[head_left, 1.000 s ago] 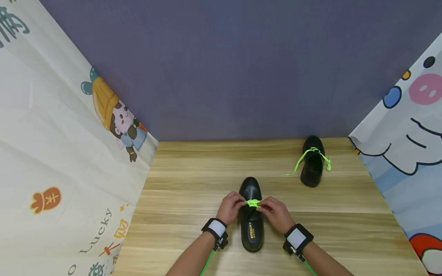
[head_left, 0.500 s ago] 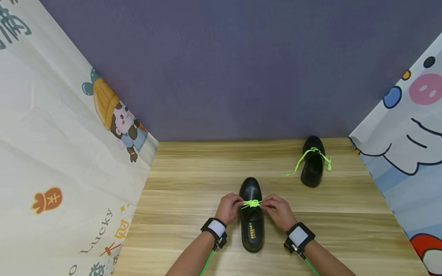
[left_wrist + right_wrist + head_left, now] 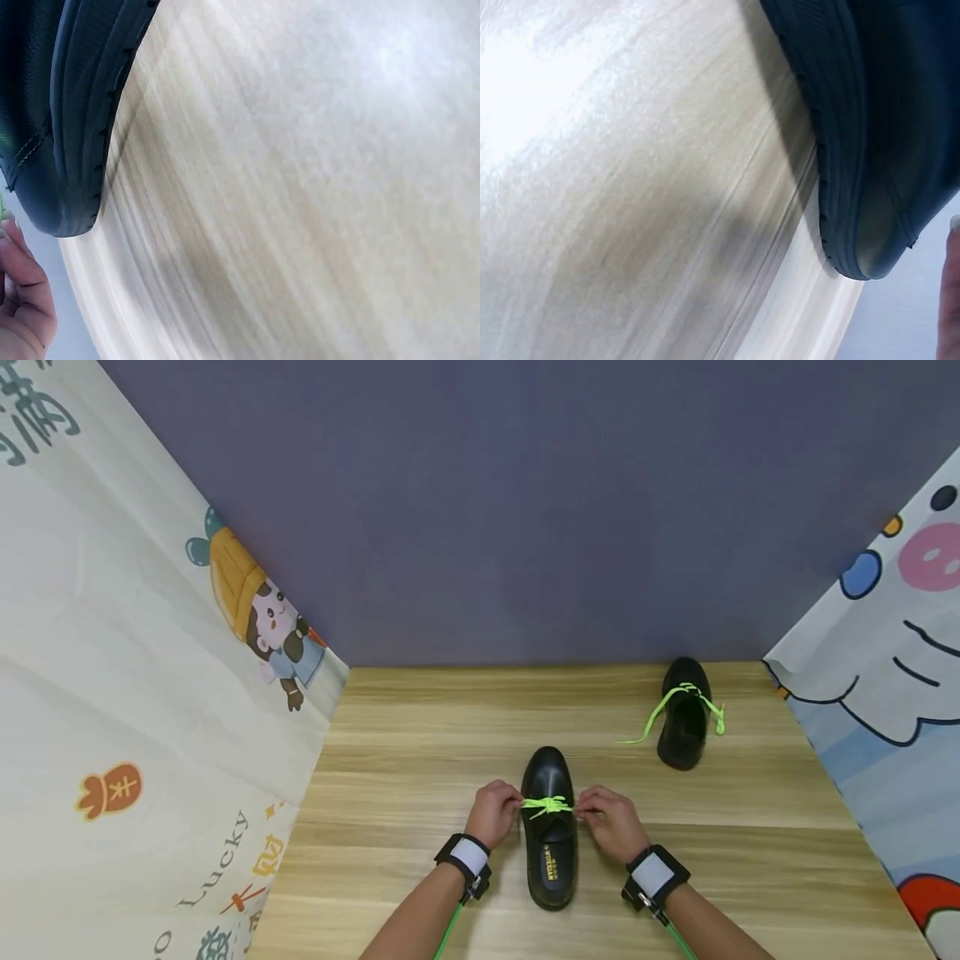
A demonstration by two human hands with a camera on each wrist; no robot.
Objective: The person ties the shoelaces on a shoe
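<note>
The left hand (image 3: 492, 812) pinches one side of the bright neon-green shoelace (image 3: 549, 805) knotted across a black leather lace-up shoe (image 3: 552, 839), toe pointing away on the light wood-grain surface (image 3: 420, 727); the right hand (image 3: 611, 821) seemingly pinches the other side, its fingertips too small to be sure. A second black shoe (image 3: 684, 731) with trailing green lace stands farther back, to the right.

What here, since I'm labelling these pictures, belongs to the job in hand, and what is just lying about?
In the job, it seems:
- near shoe
- near lace, tied in a bow
- left hand and right hand, pinching that lace at either side

Lying about, for now:
- far shoe, touched by neither hand
- far lace, its ends loose
</note>
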